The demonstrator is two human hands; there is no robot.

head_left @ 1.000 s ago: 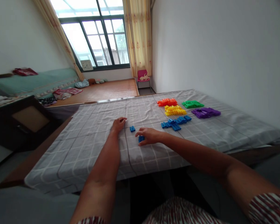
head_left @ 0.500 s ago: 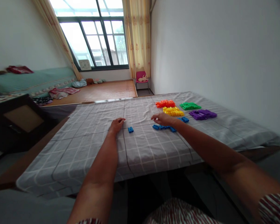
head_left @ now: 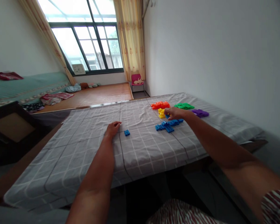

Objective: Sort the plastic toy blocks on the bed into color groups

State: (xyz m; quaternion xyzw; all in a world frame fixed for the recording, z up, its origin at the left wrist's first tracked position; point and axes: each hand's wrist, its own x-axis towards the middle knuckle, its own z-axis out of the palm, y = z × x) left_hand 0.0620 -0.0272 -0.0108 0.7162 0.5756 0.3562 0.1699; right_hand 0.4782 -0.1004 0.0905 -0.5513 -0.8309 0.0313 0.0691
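My right hand (head_left: 176,113) is over the far side of a loose blue pile, fingers bent down in a pinch. A small blue plastic piece (head_left: 167,116) shows at its fingertips. Below it lies the pile of blue plastic pieces (head_left: 169,127), some crossing over others. My left hand (head_left: 113,128) rests on the cloth, fingers loosely curled, with nothing visible in them. Just right of it lies a separate pair of blue pieces (head_left: 127,133), not touched by the hand. Yellow pieces (head_left: 161,113) sit behind the right hand, partly covered by it.
Red-orange pieces (head_left: 160,105), green pieces (head_left: 184,106) and purple pieces (head_left: 200,113) lie in groups toward the back right. A grey checked cloth (head_left: 84,146) covers the table. A white wall (head_left: 212,56) runs along the right. A pink chair (head_left: 136,79) stands beyond.
My right hand has moved right and over the pile, and a blue piece now shows at its fingertips. My left hand stays by the pair of blue pieces. The view has shifted slightly.
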